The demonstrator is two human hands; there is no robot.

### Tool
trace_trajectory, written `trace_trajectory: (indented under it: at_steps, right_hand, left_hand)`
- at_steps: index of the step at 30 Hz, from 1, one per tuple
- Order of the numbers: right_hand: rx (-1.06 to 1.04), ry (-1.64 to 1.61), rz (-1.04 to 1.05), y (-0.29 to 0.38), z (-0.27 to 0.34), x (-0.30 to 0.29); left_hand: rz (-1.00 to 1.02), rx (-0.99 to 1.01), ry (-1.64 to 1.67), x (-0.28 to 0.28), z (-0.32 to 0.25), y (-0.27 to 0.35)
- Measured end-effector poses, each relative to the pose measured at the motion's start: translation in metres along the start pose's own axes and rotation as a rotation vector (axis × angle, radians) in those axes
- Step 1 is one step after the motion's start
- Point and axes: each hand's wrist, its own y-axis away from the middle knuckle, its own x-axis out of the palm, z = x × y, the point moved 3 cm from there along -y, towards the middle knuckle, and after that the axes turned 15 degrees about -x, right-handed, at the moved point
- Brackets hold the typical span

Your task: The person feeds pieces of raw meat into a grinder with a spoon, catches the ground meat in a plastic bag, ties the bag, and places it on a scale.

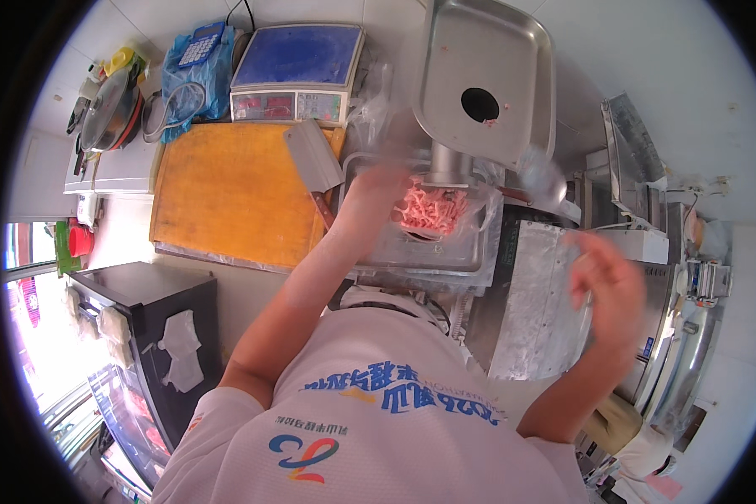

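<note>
Pink ground meat [431, 208] lies heaped below the outlet of a steel meat grinder, whose feed tray [520, 69] has a round dark hole and a few meat scraps. My left hand [384, 173] is blurred beside the outlet and the meat; its fingers are not clear. My right hand [605, 283] is raised over a metal sheet [538, 296], fingers partly bent and blurred, with nothing seen in it. Under the meat is a steel tray [409, 255]. A cleaver [315, 154] with a wooden handle rests at the edge of an orange cutting board [233, 189].
A scale [299, 57] stands behind the board, beside a blue bag [189, 88] bearing a calculator [201, 44]. A lidded pan [110, 113] is at the far left. A black cabinet [151, 283] stands at lower left. Another person [642, 447] is at lower right.
</note>
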Motion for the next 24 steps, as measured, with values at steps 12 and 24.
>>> trace_trajectory:
  at_steps: [12,24]
  right_hand:
    - [0.066,0.288,-0.095,0.044,-0.177,0.137]
    - [-0.257,0.529,-0.293,0.055,-0.185,0.174]
  left_hand:
    - [-0.03,-0.036,-0.031,0.01,-0.01,0.008]
    - [0.003,-0.039,-0.051,0.005,-0.008,0.005]
